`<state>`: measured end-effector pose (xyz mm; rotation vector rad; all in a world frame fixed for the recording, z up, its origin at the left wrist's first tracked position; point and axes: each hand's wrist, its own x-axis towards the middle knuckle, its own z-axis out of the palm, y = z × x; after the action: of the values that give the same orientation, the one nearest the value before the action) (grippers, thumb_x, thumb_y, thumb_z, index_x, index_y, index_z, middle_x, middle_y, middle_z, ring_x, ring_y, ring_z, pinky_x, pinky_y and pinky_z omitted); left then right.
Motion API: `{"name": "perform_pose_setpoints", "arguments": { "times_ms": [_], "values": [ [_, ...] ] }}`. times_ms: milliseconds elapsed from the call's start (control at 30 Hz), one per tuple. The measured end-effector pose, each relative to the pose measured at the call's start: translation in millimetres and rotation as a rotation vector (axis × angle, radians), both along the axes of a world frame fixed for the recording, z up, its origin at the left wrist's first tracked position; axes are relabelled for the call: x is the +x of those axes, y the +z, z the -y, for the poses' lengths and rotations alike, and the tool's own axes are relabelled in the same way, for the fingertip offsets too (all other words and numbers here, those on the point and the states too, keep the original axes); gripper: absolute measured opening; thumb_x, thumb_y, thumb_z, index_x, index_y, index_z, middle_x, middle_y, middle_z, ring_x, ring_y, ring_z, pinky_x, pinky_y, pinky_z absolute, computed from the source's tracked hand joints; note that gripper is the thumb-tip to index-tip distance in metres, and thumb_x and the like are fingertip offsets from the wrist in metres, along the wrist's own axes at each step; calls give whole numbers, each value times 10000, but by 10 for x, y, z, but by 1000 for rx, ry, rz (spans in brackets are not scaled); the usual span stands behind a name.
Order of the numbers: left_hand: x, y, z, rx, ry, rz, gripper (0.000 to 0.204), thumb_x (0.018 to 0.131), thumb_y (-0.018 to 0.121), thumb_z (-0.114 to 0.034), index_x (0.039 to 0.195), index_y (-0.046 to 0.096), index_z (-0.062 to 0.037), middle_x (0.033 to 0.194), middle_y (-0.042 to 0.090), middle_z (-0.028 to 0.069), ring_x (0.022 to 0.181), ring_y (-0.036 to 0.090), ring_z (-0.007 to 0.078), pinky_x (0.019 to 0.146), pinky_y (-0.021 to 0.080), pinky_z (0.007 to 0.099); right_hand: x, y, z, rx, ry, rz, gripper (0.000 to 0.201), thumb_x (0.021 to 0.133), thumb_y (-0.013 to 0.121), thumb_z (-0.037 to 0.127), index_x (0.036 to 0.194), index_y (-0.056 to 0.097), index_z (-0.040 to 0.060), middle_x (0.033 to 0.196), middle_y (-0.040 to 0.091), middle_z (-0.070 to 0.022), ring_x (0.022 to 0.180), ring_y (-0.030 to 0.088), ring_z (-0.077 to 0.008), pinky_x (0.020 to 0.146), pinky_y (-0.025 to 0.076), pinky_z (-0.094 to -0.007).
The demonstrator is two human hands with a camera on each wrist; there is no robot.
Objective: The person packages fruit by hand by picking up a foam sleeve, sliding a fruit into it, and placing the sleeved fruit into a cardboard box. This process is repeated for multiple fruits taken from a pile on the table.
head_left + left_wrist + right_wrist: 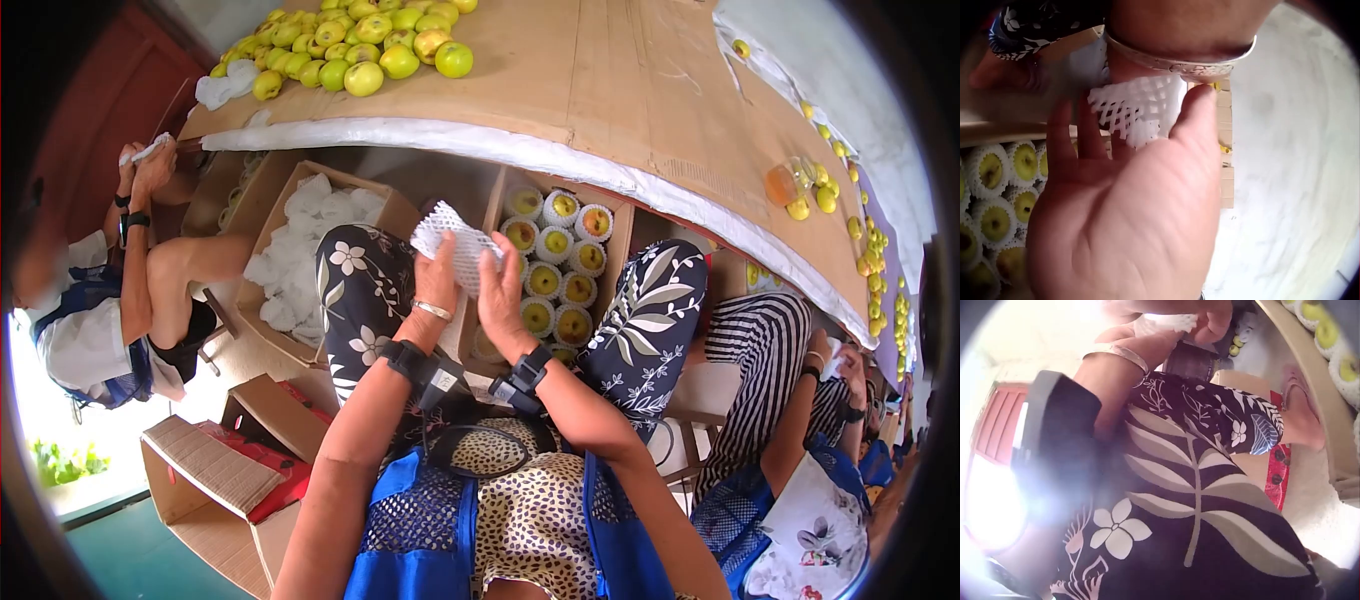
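Both hands are together over the lap, at a white foam fruit net [452, 240]. In the head view the left hand [437, 285], with a bracelet at its wrist, grips the net from the left. The right hand [503, 300] holds its right side, thumb in front. The left wrist view shows the right palm [1129, 219] large, with the net [1141, 109] between its thumb and fingers. In the right wrist view the left hand [1160, 340] has white foam [1166, 324] in its fingers. No fruit shows inside the net.
A carton [490, 215] of netted yellow-green fruit [553, 243] stands between the knees. To its left is a carton [400, 208] of white foam nets [300, 260]. Loose fruit [363, 78] is heaped on the cardboard-covered table [620, 80]. People sit on both sides.
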<state>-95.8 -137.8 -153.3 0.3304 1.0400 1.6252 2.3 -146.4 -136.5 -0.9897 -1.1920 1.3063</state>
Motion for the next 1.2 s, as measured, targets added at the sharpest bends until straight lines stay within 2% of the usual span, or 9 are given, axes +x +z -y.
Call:
{"name": "perform_pose_setpoints", "arguments": {
  "times_ms": [133, 233, 433, 533, 667, 700, 1000, 1100, 1200],
  "values": [
    [93, 100, 52, -67, -176, -33, 324, 802, 594, -96, 1105, 482, -69, 1076, 544, 73, 934, 552, 171, 798, 460, 326, 185, -139, -353, 25, -148, 25, 219, 911, 434, 182, 987, 520, -5, 873, 571, -73, 787, 506, -123, 717, 423, -261],
    [114, 163, 3, -41, 216, -307, 427, 774, 634, -97, 1142, 429, -24, 1110, 480, 65, 974, 499, 172, 816, 428, 286, 321, -84, -476, 107, -178, 260, 179, 876, 488, 155, 981, 526, 15, 836, 598, -110, 734, 562, -186, 666, 445, -286],
    [16, 650, 92, 108, -316, -1929, 960, 538, 759, -245, 1339, 243, -125, 1184, 448, 116, 1177, 369, 316, 986, 192, 569, 311, 51, -447, 177, -112, 400, 138, 841, 539, 162, 904, 536, 39, 762, 597, -156, 685, 602, -280, 607, 465, -339],
    [17, 553, 98, -24, -496, -1864, 994, 493, 771, -223, 1336, 249, -163, 1104, 497, 92, 1210, 310, 347, 943, 126, 658, 324, 145, -398, 215, -46, 407, 137, 837, 551, 172, 878, 539, 41, 726, 593, -151, 658, 604, -279, 584, 465, -341],
    [-63, 253, 56, -13, -472, -1825, 757, 581, 701, -130, 1247, 340, -116, 954, 570, 108, 969, 521, 328, 915, 318, 524, 295, 112, -392, 266, -67, 425, 154, 826, 577, 185, 854, 547, 36, 682, 585, -145, 607, 593, -260, 555, 460, -330],
    [-59, 228, 60, 48, -377, -1793, 474, 634, 629, -67, 1069, 443, -82, 874, 564, 120, 792, 571, 327, 747, 451, 441, 298, 109, -402, 262, -84, 430, 159, 822, 585, 188, 843, 549, 34, 671, 582, -143, 592, 589, -252, 546, 458, -326],
    [-3, 259, 79, -98, -339, -1870, 134, 695, 542, -36, 809, 476, -57, 821, 546, 139, 758, 567, 356, 615, 473, 428, 403, 239, -460, 327, -63, 516, 197, 814, 602, 191, 793, 548, 3, 601, 573, -104, 501, 540, -170, 474, 429, -275],
    [-96, 39, 66, 15, -269, -1732, 126, 715, 548, -43, 831, 500, -46, 757, 578, 99, 680, 590, 272, 565, 468, 363, 415, 294, -423, 9, 75, 193, 250, 801, 615, 203, 931, 529, 7, 755, 606, -88, 660, 563, -132, 584, 454, -263],
    [-86, -2, 74, -18, -387, -611, 146, 735, 556, -65, 876, 527, -40, 684, 570, 35, 615, 557, 141, 532, 436, 276, 421, 354, -477, 44, 144, -96, 432, 770, 648, 245, 1090, 469, 17, 972, 567, -84, 890, 526, -131, 758, 436, -273]
  ]
}}
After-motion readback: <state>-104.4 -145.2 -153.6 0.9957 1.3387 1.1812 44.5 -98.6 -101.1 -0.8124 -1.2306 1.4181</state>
